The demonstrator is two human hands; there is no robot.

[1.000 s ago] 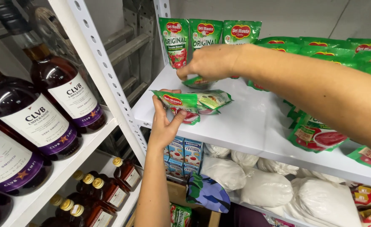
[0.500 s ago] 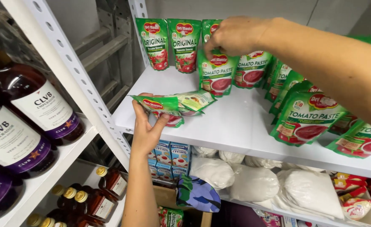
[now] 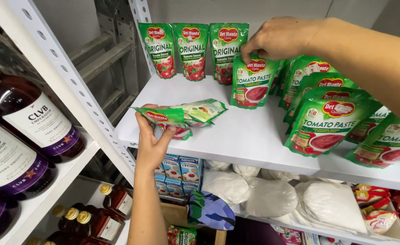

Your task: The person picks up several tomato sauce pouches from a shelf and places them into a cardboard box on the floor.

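1. Nearest: left hand [image 3: 152, 143] clasping flat green pouches [image 3: 182, 115] at the white shelf [image 3: 236, 136] front edge, red emblems showing, bundle lying sideways.
2. Count of pouches in that bundle hard to make out.
3. Farther back: right hand [image 3: 281, 41] pinching the top of an upright green paste pouch [image 3: 253, 81], fingertips partly hidden behind it.
4. Rows behind cut off at right.

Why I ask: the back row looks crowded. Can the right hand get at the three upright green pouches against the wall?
Probably yes. The right hand pinches a tomato paste pouch right beside the three upright pouches, with bare white shelf in front; it would need to let go first.
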